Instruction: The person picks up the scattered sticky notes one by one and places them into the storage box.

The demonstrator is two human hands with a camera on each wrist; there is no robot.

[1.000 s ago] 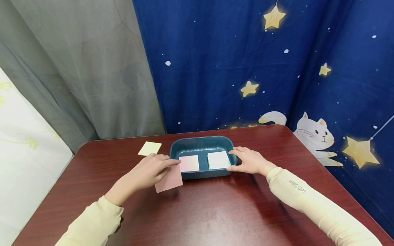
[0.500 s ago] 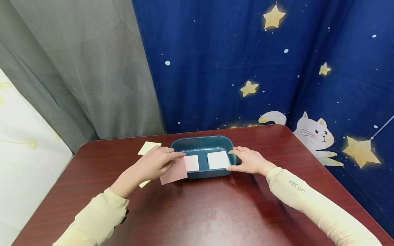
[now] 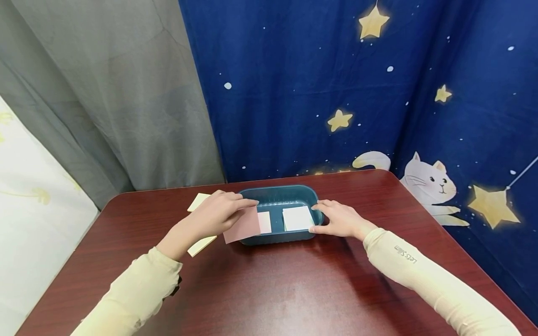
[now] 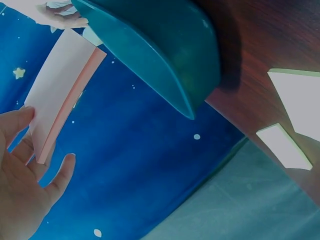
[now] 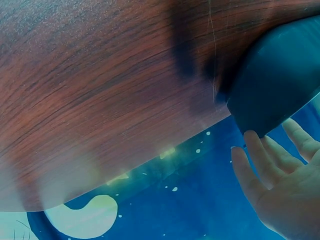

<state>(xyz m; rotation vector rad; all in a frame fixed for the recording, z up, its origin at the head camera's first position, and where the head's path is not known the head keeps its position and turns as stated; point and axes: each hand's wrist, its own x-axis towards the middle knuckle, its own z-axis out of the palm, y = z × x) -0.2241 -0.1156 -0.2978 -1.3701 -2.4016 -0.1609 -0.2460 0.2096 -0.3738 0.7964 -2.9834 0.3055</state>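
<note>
Pink pad [image 3: 244, 225], tilted, overlaps the left end of the bin [image 3: 277, 239] in our head view; our left hand [image 3: 216, 213], the nearer, pinches it. Bin's long axis runs left–right; our right hand [image 3: 339, 219] touches its right end, fingers loosely spread.

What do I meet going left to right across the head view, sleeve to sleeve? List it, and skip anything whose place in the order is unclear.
Left sleeve → left hand → held pink pad → partly hidden pale pad → white pad → right hand → right sleeve.
</note>
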